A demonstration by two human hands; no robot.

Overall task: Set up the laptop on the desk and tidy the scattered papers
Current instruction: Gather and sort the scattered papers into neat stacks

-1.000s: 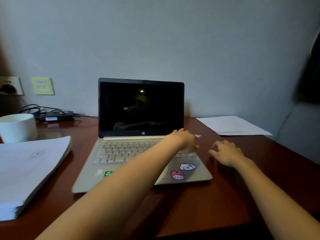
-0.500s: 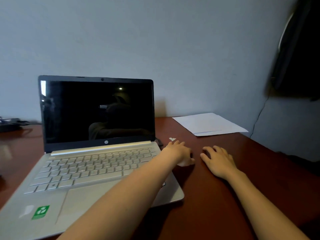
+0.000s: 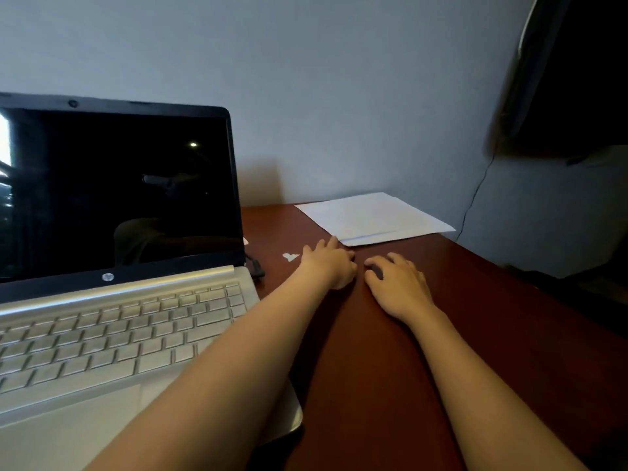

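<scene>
The laptop (image 3: 115,321) stands open on the tabletop (image 3: 373,385) at the left, lid up and screen dark, its back toward the wall; that half of the job looks done, though nothing shows it is powered on. What has changed over the last second is where the hands are: the left hand (image 3: 328,265) was over the right end of the keyboard and has since come off the laptop, travelling forward and right; the right hand (image 3: 399,287) has gone with it, and the view has swung the same way. Both now lie side by side on the bare wood, just short of the loose sheets (image 3: 373,217) that sit flat at the far right corner near the wall.

The left fingers reach forward, relaxed and gripping nothing; the foremost tip sits at the near corner of the sheets – whether it touches the paper cannot be told in this dim light. The right fingers are loosely bent, resting on the tabletop, also holding nothing. A small white scrap (image 3: 290,256) lies just left of the left hand.

The shift suggests attention has moved from the laptop to the papers – gathering these sheets is the likely step in hand.
</scene>
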